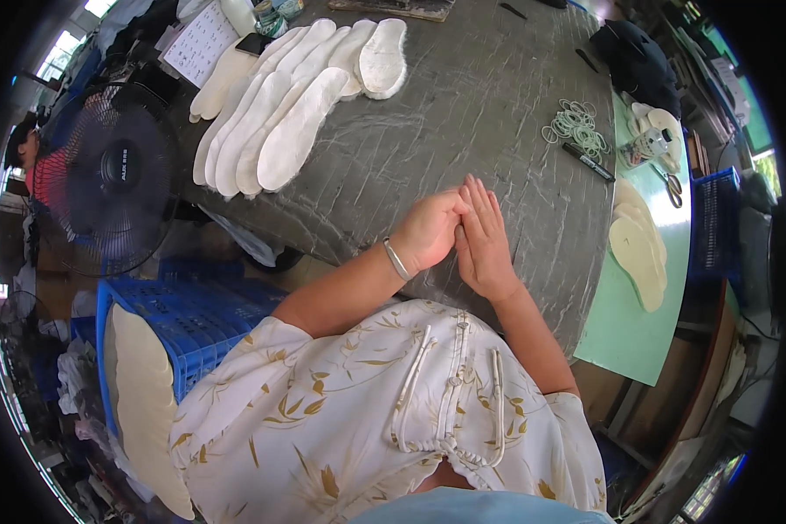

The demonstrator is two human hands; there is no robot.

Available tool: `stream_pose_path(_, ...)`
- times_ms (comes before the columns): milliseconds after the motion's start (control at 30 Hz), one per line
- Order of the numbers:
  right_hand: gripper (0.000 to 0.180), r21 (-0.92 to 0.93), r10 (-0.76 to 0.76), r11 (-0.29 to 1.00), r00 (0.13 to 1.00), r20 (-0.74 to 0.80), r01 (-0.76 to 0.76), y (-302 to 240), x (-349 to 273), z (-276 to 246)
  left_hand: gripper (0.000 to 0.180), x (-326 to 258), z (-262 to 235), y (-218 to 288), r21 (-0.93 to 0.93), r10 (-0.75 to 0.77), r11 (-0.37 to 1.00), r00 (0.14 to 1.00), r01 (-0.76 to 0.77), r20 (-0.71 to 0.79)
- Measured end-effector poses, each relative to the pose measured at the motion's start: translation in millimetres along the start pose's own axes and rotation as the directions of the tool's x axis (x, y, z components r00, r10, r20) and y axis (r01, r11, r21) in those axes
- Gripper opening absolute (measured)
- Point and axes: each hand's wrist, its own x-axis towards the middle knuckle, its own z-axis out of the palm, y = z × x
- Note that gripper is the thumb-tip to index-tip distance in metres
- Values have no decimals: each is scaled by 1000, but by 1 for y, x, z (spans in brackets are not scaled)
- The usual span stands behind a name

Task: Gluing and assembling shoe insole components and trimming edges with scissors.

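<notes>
The person's left hand (pixel 428 231) and right hand (pixel 483 240) press together, fingers touching, holding nothing visible, at the near edge of a scuffed grey worktable (pixel 463 105). White foam shoe insoles (pixel 279 122) lie fanned in an overlapping row toward its far left corner, within reach.

The left hand (pixel 428 231) pressed against the right hand (pixel 483 240) above the tabletop (pixel 463 113), so the palms and anything between them stayed hidden. Behind the hands, toward the far rim of the tabletop, the white insoles (pixel 279 113) overlapped, each covering part of its neighbour. The dark bundle (pixel 636 61) at the far right corner of the tabletop was too shadowed to identify. Left of the tabletop, the fan (pixel 118 179) screened what stood behind it, and the blue crate (pixel 179 327) had its contents concealed by a pale cushion (pixel 144 397).
</notes>
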Motion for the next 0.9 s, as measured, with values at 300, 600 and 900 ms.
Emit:
stream_pose_path(300, 37, 716, 279, 668, 960, 13, -204, -22, 19, 1, 54, 2, 11, -12, 563, 428, 753, 903, -340, -28)
stream_pose_path(600, 29, 748, 474, 623, 871, -128, -229, -29, 29, 14, 26, -3, -1, 4, 624, 412, 681, 905, -384, 106)
stream_pose_path(900, 33, 944, 527, 48, 812, 253, -326, -31, 42, 13, 28, -6, -10, 17, 385, 338, 870, 941, -307, -15)
